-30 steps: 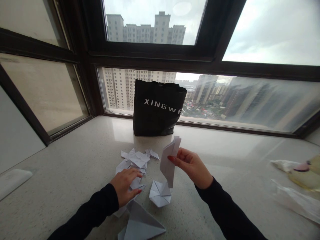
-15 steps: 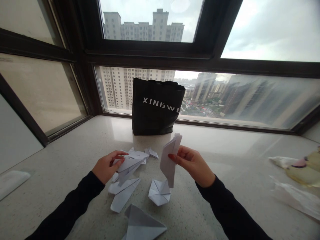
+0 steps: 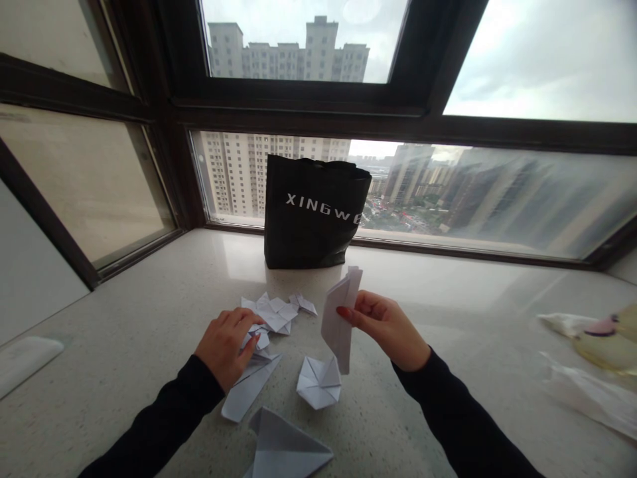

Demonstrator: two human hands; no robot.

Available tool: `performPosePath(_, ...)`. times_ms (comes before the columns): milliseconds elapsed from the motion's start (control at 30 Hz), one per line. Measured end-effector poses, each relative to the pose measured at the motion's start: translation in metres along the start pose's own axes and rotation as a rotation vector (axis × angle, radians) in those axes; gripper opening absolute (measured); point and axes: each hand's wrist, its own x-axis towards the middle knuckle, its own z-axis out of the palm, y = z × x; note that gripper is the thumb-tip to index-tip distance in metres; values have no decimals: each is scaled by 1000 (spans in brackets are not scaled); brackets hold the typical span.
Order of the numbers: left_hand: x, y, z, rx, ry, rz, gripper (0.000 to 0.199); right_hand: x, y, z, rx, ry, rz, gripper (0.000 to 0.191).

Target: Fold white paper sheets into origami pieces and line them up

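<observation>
My right hand (image 3: 385, 325) pinches a flat folded white paper piece (image 3: 340, 318) upright, thumb on its near face. At the left, my left hand (image 3: 229, 345) is closed at the near side of a pile of folded white papers (image 3: 273, 313), with a small folded piece (image 3: 259, 338) at its fingertips. Under and beside that hand a paper plane (image 3: 252, 392) lies on the counter. A bowl-shaped folded paper (image 3: 319, 383) sits between the hands, and a larger folded sheet (image 3: 288, 448) is at the near edge of view.
A black bag (image 3: 313, 216) stands on the pale counter (image 3: 174, 285) against the window. Clear plastic wrapping (image 3: 590, 392) and a yellowish item (image 3: 610, 342) lie at the far right. A white object (image 3: 30, 362) is at the left edge.
My left hand has let go of the paper plane it held and moved down and right to a small folded piece. My right hand still holds its paper; the view shifted slightly.
</observation>
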Motion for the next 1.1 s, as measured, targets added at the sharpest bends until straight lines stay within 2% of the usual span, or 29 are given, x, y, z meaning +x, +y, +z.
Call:
performPosePath(100,11,10,10,44,-131,-66,28,0,2,0,-5,-6,-5,20)
performPosePath(233,27,21,36,122,-300,-208,48,0,3,1,13,-17,1,21)
performPosePath(300,34,23,48,121,-321,-271,47,-1,2,0,35,-23,8,21)
performPosePath(367,39,19,54,99,-322,-312,37,-2,0,-1,58,-26,10,22)
performPosePath(467,47,6,44,44,-307,-361,30,-1,-2,-2,65,-19,4,22)
performPosePath(600,56,-18,12,-98,-231,-383,30,-1,-4,-2,51,-12,10,23)
performPosePath(733,57,-29,-5,-333,-200,-355,42,-1,-4,0,42,-20,27,22)
performPosePath(900,49,-26,9,-499,-267,-292,46,-1,-2,1,46,-42,21,21)
performPosePath(967,48,-30,16,-455,-281,-309,44,-1,-1,1,61,-52,13,22)
performPosePath(1100,44,-47,25,-226,-275,-406,49,-1,1,2,88,-75,13,23)
